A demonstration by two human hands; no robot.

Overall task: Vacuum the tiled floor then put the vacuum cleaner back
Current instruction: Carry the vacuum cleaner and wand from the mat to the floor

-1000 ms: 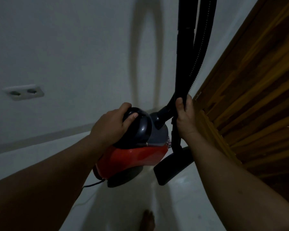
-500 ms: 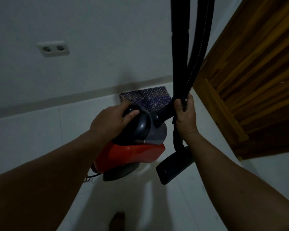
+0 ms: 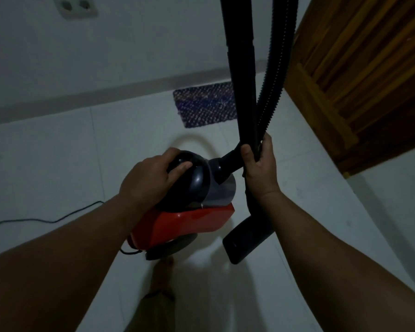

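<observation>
Dim light muted the scene, and the black wand (image 3: 241, 68) and ribbed hose (image 3: 277, 68) ran out of frame at the top, their upper ends unseen. The left hand (image 3: 151, 180) closed its grip over the dark domed top of the red vacuum cleaner (image 3: 189, 219), hiding whatever handle lay beneath the palm. The right hand (image 3: 260, 168) was wrapped tight around wand and hose together, just right of the canister; its fingers covered the joint there. The floor nozzle (image 3: 246, 238) hung below that hand, its underside not visible. Whether the canister's wheel (image 3: 170, 248) touched the tiles could not be told.

The machine sat at centre frame above a pale tiled floor (image 3: 58, 164), with a bare foot (image 3: 162, 271) near, directly below it. A power cord (image 3: 46, 220) trailed off the left edge. Farther off, a dark speckled mat (image 3: 201, 106) lay against a grey skirting along a white wall (image 3: 130, 44), partly blocked by the wand. A double wall socket (image 3: 76, 7) was cropped at the top left. A wooden slatted door (image 3: 357, 80) filled the far right. No brand name or lettering could be read on the machine.
</observation>
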